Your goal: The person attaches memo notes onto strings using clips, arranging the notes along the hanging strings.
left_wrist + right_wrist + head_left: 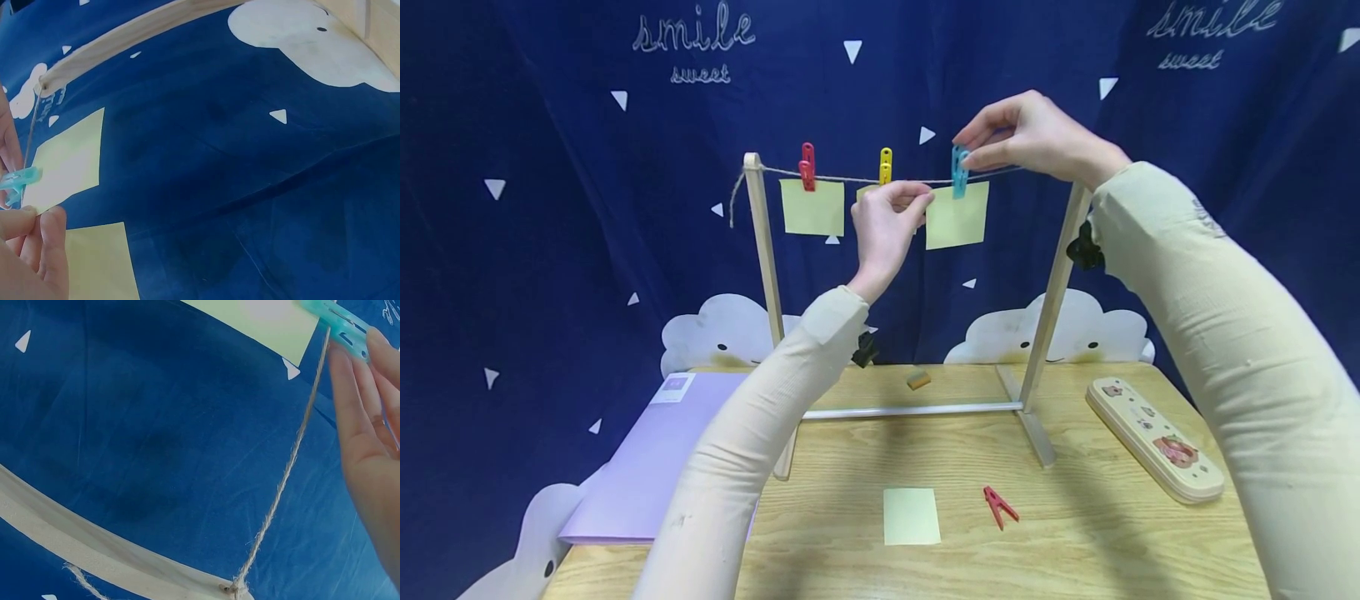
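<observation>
My right hand [1037,137] pinches a blue clothespin [959,173] at the twine [281,478], its lower end over the top edge of a pale yellow paper note [955,223]. With thumb and fingers, my left hand [883,229] pinches that note's upper left corner, as the left wrist view shows. Behind the left hand hangs another note [100,259], mostly hidden in the head view, under a yellow clothespin [886,165]. Farther left, a red clothespin [807,167] holds a note [813,208] on the twine.
A wooden frame [1054,304] carries the twine. On the table [850,467] lie a loose note [912,517], a red clothespin [999,506], a small block [918,380], a purple folder [647,467] at left and a cream pencil case [1153,437] at right.
</observation>
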The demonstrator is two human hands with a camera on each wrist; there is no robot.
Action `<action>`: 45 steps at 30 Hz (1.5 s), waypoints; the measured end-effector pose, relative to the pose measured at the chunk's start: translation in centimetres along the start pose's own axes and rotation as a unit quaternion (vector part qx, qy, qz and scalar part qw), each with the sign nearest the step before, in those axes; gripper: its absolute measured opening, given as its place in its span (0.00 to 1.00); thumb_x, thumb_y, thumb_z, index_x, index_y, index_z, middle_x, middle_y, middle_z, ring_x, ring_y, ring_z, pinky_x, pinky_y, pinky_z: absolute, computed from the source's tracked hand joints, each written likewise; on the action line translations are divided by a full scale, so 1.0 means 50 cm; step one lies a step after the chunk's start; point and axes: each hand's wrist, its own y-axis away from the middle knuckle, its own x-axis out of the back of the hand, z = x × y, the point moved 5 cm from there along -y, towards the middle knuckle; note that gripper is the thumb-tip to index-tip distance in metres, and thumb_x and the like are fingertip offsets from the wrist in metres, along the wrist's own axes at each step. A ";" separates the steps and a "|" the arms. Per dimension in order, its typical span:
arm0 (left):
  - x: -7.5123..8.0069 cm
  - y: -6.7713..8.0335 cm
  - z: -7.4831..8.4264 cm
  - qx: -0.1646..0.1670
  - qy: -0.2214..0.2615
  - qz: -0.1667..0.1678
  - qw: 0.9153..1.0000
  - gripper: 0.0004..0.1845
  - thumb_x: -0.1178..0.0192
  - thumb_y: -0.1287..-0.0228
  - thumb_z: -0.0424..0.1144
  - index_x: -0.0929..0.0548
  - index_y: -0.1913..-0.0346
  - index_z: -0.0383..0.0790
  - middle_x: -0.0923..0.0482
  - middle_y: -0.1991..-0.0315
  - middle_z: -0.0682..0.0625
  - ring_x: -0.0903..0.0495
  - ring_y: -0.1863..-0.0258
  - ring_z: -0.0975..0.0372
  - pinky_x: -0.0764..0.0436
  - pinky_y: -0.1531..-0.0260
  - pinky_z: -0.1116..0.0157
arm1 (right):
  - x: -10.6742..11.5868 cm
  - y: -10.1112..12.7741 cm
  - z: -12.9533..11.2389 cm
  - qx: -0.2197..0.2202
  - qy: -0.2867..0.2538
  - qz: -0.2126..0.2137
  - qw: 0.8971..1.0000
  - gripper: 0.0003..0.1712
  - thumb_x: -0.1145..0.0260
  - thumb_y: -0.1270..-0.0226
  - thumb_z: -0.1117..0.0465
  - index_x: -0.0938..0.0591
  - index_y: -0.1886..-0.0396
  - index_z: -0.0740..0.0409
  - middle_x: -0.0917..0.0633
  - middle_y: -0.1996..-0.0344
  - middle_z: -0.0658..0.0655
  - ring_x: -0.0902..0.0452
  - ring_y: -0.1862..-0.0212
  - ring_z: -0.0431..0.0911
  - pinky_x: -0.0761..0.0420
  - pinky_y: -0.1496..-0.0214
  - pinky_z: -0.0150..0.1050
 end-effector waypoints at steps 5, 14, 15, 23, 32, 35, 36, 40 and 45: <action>0.001 0.000 0.000 0.002 0.004 -0.002 1.000 0.08 0.34 0.35 0.38 0.10 0.59 0.37 0.10 0.61 0.45 0.10 0.66 0.58 0.14 0.66 0.73 | -0.003 -0.002 0.001 -0.005 -0.002 -0.002 1.000 0.23 0.30 0.34 0.57 0.19 0.42 0.62 0.15 0.64 0.39 0.17 0.60 0.32 0.18 0.49 0.24; 0.004 0.003 0.001 0.002 0.003 0.001 1.000 0.09 0.34 0.35 0.39 0.11 0.58 0.37 0.10 0.60 0.45 0.10 0.65 0.59 0.14 0.66 0.73 | -0.003 0.000 -0.002 -0.008 0.004 -0.004 1.000 0.25 0.30 0.35 0.55 0.20 0.41 0.60 0.15 0.58 0.43 0.18 0.56 0.34 0.19 0.40 0.32; 0.005 0.004 0.001 0.003 0.003 0.001 1.000 0.09 0.34 0.35 0.39 0.11 0.58 0.37 0.10 0.60 0.45 0.10 0.65 0.59 0.14 0.66 0.73 | -0.003 0.001 -0.002 -0.009 0.005 -0.005 1.000 0.25 0.30 0.35 0.55 0.20 0.41 0.59 0.15 0.57 0.43 0.18 0.56 0.34 0.19 0.39 0.32; 0.006 0.014 -0.008 0.008 0.006 -0.002 1.000 0.09 0.34 0.35 0.38 0.11 0.57 0.37 0.10 0.58 0.45 0.10 0.65 0.59 0.14 0.66 0.72 | -0.009 0.008 0.002 -0.017 0.012 -0.009 1.000 0.25 0.33 0.32 0.52 0.20 0.39 0.57 0.18 0.44 0.55 0.20 0.51 0.38 0.25 0.30 0.48; 0.007 0.021 -0.018 0.002 0.003 0.000 1.000 0.10 0.34 0.35 0.37 0.12 0.55 0.36 0.10 0.57 0.44 0.10 0.65 0.57 0.14 0.66 0.73 | -0.009 0.006 0.002 -0.023 0.021 -0.007 1.000 0.27 0.34 0.32 0.50 0.22 0.37 0.55 0.21 0.38 0.58 0.23 0.44 0.45 0.27 0.29 0.51; 0.009 0.022 -0.020 0.003 -0.007 0.002 1.000 0.10 0.34 0.35 0.38 0.12 0.55 0.36 0.10 0.58 0.44 0.10 0.67 0.57 0.14 0.67 0.72 | -0.006 0.006 0.000 -0.028 0.023 -0.003 0.999 0.27 0.34 0.32 0.49 0.21 0.37 0.55 0.21 0.38 0.58 0.24 0.41 0.47 0.28 0.28 0.51; 0.009 0.022 -0.021 0.004 -0.008 0.002 1.000 0.10 0.34 0.35 0.38 0.12 0.55 0.36 0.10 0.58 0.44 0.10 0.67 0.57 0.14 0.67 0.72 | -0.005 0.007 0.000 -0.030 0.023 -0.001 0.999 0.27 0.34 0.32 0.48 0.21 0.37 0.55 0.21 0.37 0.58 0.24 0.41 0.47 0.28 0.28 0.51; 0.009 0.024 -0.024 0.013 0.000 -0.003 1.000 0.11 0.34 0.35 0.38 0.12 0.55 0.36 0.11 0.57 0.44 0.10 0.66 0.57 0.14 0.65 0.71 | 0.000 0.010 -0.001 -0.033 0.027 0.008 0.999 0.27 0.34 0.32 0.47 0.21 0.38 0.54 0.21 0.37 0.58 0.25 0.40 0.48 0.28 0.28 0.52; 0.010 0.029 -0.027 0.010 -0.011 -0.011 1.000 0.10 0.35 0.34 0.38 0.12 0.55 0.37 0.10 0.57 0.45 0.10 0.66 0.58 0.14 0.65 0.71 | 0.009 0.021 -0.002 -0.022 0.031 0.021 0.999 0.27 0.35 0.32 0.46 0.20 0.38 0.53 0.22 0.36 0.58 0.25 0.42 0.45 0.28 0.28 0.51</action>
